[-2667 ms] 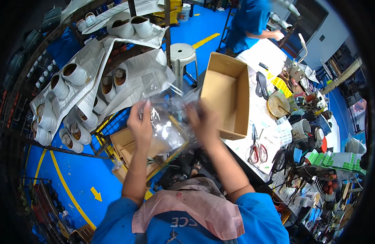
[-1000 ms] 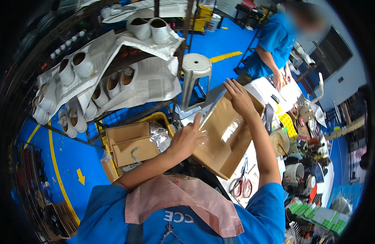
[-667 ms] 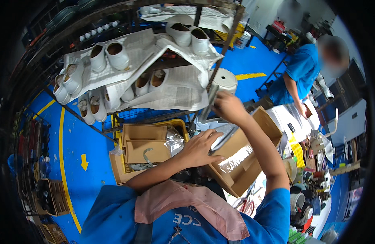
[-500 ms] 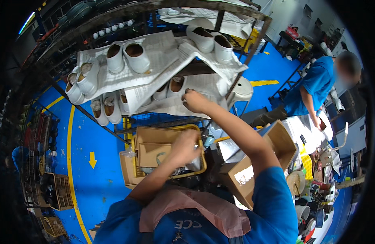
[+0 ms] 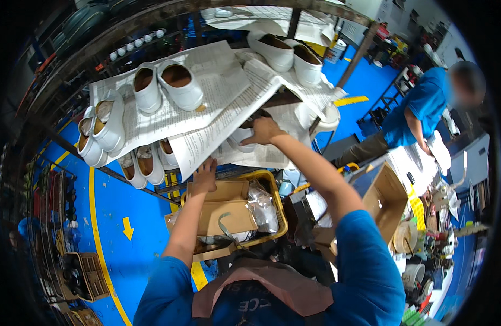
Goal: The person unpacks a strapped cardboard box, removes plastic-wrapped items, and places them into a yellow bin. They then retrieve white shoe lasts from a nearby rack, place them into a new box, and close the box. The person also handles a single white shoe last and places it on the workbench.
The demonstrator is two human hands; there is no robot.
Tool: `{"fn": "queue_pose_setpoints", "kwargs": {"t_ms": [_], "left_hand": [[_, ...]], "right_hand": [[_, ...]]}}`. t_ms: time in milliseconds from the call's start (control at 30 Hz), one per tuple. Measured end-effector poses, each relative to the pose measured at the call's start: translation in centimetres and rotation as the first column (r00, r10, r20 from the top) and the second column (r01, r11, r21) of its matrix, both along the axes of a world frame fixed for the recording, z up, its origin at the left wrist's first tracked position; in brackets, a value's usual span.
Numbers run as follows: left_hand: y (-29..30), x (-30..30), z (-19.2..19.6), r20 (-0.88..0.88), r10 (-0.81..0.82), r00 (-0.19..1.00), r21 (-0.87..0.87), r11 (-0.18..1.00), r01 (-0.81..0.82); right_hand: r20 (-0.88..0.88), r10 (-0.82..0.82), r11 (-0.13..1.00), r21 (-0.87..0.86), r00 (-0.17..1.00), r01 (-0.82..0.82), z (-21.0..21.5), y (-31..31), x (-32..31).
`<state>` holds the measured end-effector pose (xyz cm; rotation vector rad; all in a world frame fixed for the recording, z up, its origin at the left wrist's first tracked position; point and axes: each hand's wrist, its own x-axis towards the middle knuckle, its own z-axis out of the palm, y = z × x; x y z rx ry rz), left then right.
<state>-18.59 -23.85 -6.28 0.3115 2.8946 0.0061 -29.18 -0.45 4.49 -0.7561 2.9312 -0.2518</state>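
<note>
On the lower rack shelf, partly under a sheet of printed paper point(image 5: 223, 130), stands a white slip-on shoe point(image 5: 241, 134). My right hand point(image 5: 265, 132) reaches over this shoe, its thumb at the near side and its fingers toward the dark opening. At the shelf's front edge my left hand point(image 5: 205, 178) is raised with its fingers stretched apart, and I see nothing in it. More white shoes point(image 5: 144, 161) stand at the left of the lower shelf. Above them a pair of white shoes point(image 5: 181, 89) rests on paper.
Below the shelf sits a yellow basket point(image 5: 283, 220) with cardboard and clear plastic bags. An open cardboard box point(image 5: 389, 198) lies at my right beside a cluttered workbench. Beyond it a person in a blue shirt point(image 5: 419, 117) holds a white shoe point(image 5: 439, 153). The rack's upright point(image 5: 359, 54) stands near my right arm.
My left hand has risen from over the yellow basket to the shelf's front edge. My right hand has moved slightly and now lies over the shoe. The view has shifted a little.
</note>
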Motion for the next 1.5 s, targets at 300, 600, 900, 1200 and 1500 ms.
{"fn": "queue_pose_setpoints", "kwargs": {"t_ms": [300, 600, 900, 1200, 1500], "left_hand": [[18.5, 9.6, 9.3, 0.536, -0.514, 0.67, 0.085, -0.757, -0.648], [26.4, 12.7, 24.6, 0.282, -0.545, 0.79, 0.559, -0.576, -0.597], [34.2, 4.7, 8.6, 0.618, -0.635, 0.464, 0.69, 0.154, -0.707], [32.0, 6.8, -1.8, 0.753, -0.621, 0.218, 0.501, 0.326, -0.802], [30.7, 9.0, -0.6, 0.531, -0.737, 0.419, 0.734, 0.153, -0.661]], "right_hand": [[-0.236, 0.051, 0.983, -0.158, 0.97, -0.09, 13.5, 9.8, 22.6], [0.101, -0.602, 0.65, -0.515, 0.792, 0.56, 21.2, 14.6, 32.2], [0.354, -0.785, -0.275, -0.935, 0.509, 0.225, 12.2, 20.0, 38.0], [0.613, -0.48, -0.473, -0.783, 0.628, 0.404, 3.1, 20.3, 34.5], [0.563, -0.802, -0.314, -0.684, 0.202, 0.659, 4.0, 21.8, 34.9]]}}
